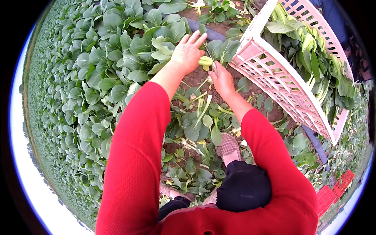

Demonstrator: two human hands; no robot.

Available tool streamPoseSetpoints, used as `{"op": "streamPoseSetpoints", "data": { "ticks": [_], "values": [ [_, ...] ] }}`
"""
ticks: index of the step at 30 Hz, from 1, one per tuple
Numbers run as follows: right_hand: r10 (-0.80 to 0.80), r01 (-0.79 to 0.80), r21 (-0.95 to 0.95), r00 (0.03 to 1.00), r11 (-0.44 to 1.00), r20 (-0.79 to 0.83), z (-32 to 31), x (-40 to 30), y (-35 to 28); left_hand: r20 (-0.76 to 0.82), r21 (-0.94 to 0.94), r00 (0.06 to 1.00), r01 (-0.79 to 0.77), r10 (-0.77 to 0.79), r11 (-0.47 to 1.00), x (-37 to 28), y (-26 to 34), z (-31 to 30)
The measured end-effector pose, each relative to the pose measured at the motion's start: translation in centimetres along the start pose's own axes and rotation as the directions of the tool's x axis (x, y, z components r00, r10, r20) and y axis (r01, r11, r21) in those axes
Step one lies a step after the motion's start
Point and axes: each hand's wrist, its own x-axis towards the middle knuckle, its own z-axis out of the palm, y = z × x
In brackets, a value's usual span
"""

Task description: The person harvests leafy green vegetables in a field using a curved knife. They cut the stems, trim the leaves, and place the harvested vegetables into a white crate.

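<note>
My left hand (188,54) is on a head of bok choy (206,60), with its fingers stretched out. The pale green base points right, and leaves show on the other side of the wrist. Close to that base, my right hand (222,80) grips a small knife (214,68). Its thin blade is hard to make out beside the stalk. Below the hands, loose trimmed leaves (192,126) lie on brown soil. Part of the bok choy is hidden under my left hand.
Dense bok choy plants (100,70) stand on the left. At right, a tilted pale pink plastic crate (282,77) holds harvested bok choy (311,53). A grey hose (205,29) runs behind my hands. Red crates (326,199) stand farther off. Another person's blue clothing (330,17) shows beyond the crate.
</note>
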Motion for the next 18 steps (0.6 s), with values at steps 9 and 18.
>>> {"op": "streamPoseSetpoints", "data": {
  "ticks": [9,18],
  "values": [
    [0.188,-0.195,0.233,0.981,0.953,0.050,-0.3,-0.4,-1.2,0.278,-0.085,0.926,0.291,-0.258,0.953,-1.2,-0.8,4.7],
    [0.251,-0.263,0.178,0.964,0.948,0.089,0.7,1.1,0.2,0.257,-0.142,0.923,0.330,-0.288,0.933,-1.7,-0.1,5.8]
  ]
}}
